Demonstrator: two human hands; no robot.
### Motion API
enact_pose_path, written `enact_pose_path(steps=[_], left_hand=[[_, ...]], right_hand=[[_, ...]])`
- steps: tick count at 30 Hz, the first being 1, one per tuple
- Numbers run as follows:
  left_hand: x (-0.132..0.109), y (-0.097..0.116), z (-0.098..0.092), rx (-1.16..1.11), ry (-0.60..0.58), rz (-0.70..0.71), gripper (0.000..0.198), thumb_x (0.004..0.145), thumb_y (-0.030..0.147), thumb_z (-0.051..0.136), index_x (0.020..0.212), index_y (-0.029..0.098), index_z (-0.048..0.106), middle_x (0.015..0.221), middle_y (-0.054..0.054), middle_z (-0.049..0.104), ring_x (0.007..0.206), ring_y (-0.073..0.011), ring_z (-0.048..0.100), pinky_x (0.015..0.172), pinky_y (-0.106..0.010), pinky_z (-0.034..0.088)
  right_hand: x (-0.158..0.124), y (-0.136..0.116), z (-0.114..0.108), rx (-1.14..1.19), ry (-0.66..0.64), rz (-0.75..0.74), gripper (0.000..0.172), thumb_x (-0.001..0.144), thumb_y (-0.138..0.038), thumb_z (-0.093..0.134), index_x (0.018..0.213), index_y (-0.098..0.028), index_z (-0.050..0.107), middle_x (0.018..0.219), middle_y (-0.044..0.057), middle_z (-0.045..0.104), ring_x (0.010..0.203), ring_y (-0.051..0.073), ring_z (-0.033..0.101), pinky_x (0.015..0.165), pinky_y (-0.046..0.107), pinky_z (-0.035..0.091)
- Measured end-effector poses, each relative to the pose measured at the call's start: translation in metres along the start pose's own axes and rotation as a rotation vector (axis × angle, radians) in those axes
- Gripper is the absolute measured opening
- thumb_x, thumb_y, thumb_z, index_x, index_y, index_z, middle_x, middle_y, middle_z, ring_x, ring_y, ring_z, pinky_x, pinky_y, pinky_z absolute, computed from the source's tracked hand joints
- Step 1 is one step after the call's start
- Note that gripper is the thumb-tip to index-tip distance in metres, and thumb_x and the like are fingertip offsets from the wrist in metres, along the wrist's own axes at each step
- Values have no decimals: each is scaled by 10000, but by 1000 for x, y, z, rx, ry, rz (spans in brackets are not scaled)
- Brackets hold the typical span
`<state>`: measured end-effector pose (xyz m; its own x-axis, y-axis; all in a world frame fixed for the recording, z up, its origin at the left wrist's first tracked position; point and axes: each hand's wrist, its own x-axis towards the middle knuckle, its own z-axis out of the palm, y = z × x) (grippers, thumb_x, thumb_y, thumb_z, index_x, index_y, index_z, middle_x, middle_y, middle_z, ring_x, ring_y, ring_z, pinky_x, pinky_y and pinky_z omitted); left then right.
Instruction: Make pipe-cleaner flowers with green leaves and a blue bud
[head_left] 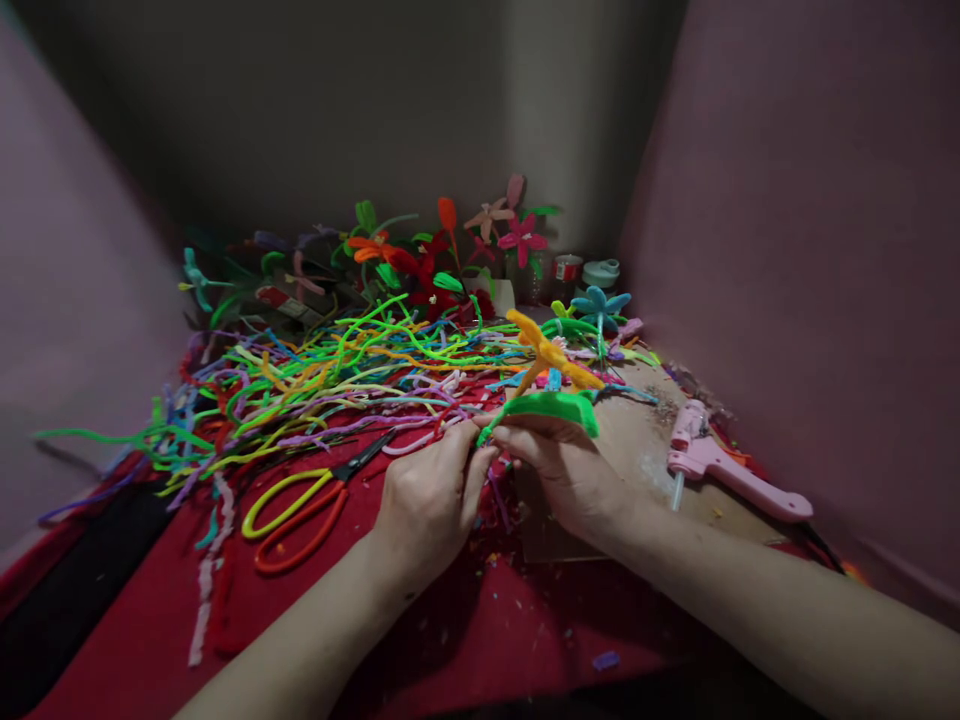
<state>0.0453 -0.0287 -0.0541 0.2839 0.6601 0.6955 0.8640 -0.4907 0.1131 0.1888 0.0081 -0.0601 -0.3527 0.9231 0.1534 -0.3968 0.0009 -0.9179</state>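
Note:
Both of my hands meet over the middle of the table. My left hand [431, 490] pinches the lower end of a green pipe-cleaner stem. Close beside it, my right hand [559, 470] has its fingers closed on the same piece, below a broad green pipe-cleaner leaf [555, 405]. An orange pipe-cleaner flower [555, 355] rises just above the leaf and seems joined to the stem, tilted to the right. The exact grip of the fingertips is partly hidden. Left of my left hand lie scissors [311, 510] with one yellow and one red handle loop, their black blades apart from my fingers.
A heap of colourful pipe cleaners [352, 370] spreads across the red cloth [450, 640]. On the right, a pink hot glue gun [705, 455] rests on a cardboard sheet [637, 440]. Finished flowers [427, 260] stand along the back, and a blue flower [600, 305] at back right.

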Motion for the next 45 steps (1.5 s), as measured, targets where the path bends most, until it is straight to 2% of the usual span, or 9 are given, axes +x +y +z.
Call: enact_pose_path(steps=[5, 11, 17, 22, 29, 33, 36, 39, 45], left_hand=[[1, -1, -1, -64, 11, 16, 129, 882, 176, 460, 921, 155, 581, 644, -9, 645, 509, -107, 580, 506, -198, 392], [6, 6, -11, -477, -95, -342, 154, 874, 196, 475, 948, 182, 610, 708, 18, 619, 532, -63, 511, 506, -160, 379], [13, 14, -17, -861, -166, -639, 142, 845, 265, 525, 760, 178, 598, 498, 68, 455, 414, -51, 386, 418, -165, 331], [16, 15, -21, -1150, -237, -825, 171, 827, 306, 559, 730, 167, 571, 454, 71, 449, 377, -43, 393, 383, -152, 324], [17, 11, -19, -1561, -299, -910, 170, 814, 286, 582, 707, 156, 558, 402, 97, 368, 295, -21, 272, 318, -170, 397], [17, 10, -16, -1747, -363, -936, 150, 794, 273, 596, 719, 146, 571, 402, 105, 343, 275, -7, 218, 277, -155, 370], [17, 11, -17, -1703, -381, -938, 170, 803, 306, 585, 737, 151, 565, 402, 105, 341, 278, -18, 234, 281, -159, 361], [18, 15, -19, -1436, -352, -908, 217, 836, 321, 540, 694, 158, 527, 436, 79, 414, 328, -34, 325, 351, -157, 366], [12, 15, -15, -729, -188, -555, 113, 830, 248, 520, 809, 182, 609, 549, 52, 510, 480, -66, 453, 483, -176, 369]], right_hand=[[0, -3, 2, -62, -37, -14, 81, 756, -279, 643, 770, -227, 703, 759, -12, 645, 744, 139, 553, 810, 315, 426], [1, -7, 1, -77, -108, -50, 64, 745, -272, 645, 738, -229, 691, 710, -23, 615, 711, 124, 537, 758, 284, 440], [1, -15, 0, -211, -107, -92, 95, 775, -262, 600, 724, -210, 661, 690, -22, 584, 706, 123, 523, 744, 272, 449], [0, -20, 3, -178, -148, -36, 131, 785, -283, 591, 766, -202, 693, 755, 2, 628, 772, 146, 565, 799, 314, 452], [4, -9, -2, -96, -200, -82, 195, 784, -317, 621, 944, -259, 717, 929, 12, 688, 952, 183, 591, 952, 401, 408], [4, -9, 0, 20, -195, -42, 146, 758, -257, 656, 879, -286, 732, 953, -12, 693, 956, 163, 599, 979, 369, 392], [2, -11, 3, 46, -155, -21, 124, 742, -239, 672, 844, -273, 734, 957, -15, 685, 977, 159, 584, 980, 349, 386], [1, -10, 3, 59, -105, 3, 97, 742, -250, 667, 819, -244, 726, 900, -5, 678, 912, 160, 591, 927, 354, 415], [3, -11, 3, 49, -82, 8, 68, 736, -242, 664, 773, -238, 721, 800, -18, 652, 809, 138, 581, 867, 319, 428]])
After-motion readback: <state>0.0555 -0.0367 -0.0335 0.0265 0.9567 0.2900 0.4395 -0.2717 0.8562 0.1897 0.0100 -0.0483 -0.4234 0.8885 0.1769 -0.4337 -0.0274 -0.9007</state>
